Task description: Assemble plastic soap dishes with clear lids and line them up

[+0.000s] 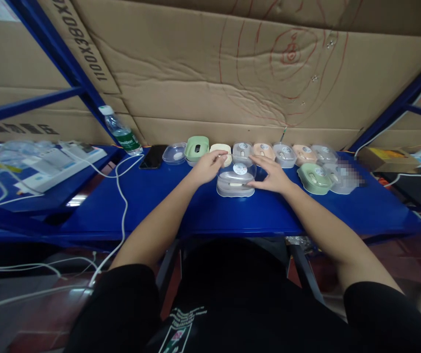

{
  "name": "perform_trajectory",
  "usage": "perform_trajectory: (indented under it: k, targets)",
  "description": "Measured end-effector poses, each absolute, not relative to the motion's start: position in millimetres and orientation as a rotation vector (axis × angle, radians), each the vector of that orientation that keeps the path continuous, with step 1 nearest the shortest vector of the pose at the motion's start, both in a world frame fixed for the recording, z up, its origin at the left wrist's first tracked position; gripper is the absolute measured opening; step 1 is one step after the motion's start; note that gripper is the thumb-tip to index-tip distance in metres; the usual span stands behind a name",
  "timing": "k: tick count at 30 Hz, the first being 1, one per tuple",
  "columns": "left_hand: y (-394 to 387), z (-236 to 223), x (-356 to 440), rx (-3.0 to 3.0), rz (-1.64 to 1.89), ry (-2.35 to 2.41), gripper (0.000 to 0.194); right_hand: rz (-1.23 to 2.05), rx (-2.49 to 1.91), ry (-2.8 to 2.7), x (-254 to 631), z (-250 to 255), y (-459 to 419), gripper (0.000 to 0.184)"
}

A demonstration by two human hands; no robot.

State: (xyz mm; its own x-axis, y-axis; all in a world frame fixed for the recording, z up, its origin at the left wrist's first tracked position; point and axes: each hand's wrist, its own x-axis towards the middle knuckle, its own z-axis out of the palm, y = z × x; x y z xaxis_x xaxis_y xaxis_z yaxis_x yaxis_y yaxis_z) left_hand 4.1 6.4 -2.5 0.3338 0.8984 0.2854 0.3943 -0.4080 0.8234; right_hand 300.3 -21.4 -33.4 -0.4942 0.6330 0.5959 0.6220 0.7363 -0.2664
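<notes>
In front of me a pale grey soap box (235,190) rests on the blue table. A clear lid (228,171) with a round white sticker sits over it; whether it is fully seated I cannot tell. My left hand (207,167) pinches the lid's far left corner with curled fingers. On the other side my right hand (271,175) grips the lid's right edge, its thumb low near the front and its fingers at the back. Just behind stand a cream box (220,148), partly hidden by my left hand, and a lidded grey box (242,150).
Along the back are a clear lid (174,154), an open green box (197,148) and several lidded peach and grey boxes. A lidded green box (314,178) stands to the right. A phone (153,157), a water bottle (122,132) and a white cable (124,206) lie left.
</notes>
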Motion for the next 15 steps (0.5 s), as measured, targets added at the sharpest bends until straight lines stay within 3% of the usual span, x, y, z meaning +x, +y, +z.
perform_trajectory:
  k: [6,10,15]
  targets:
    - [-6,3,1,2.368,0.764,1.301,0.057,0.074,-0.795,-2.234,301,-30,-23,0.076]
    - [-8,0,-1,2.571,0.465,1.342,0.065,0.176,-0.817,-2.303,300,-31,-22,0.074]
    - [-9,0,1,2.639,0.332,1.306,0.063,0.285,-0.869,-2.359,300,-32,-20,0.075]
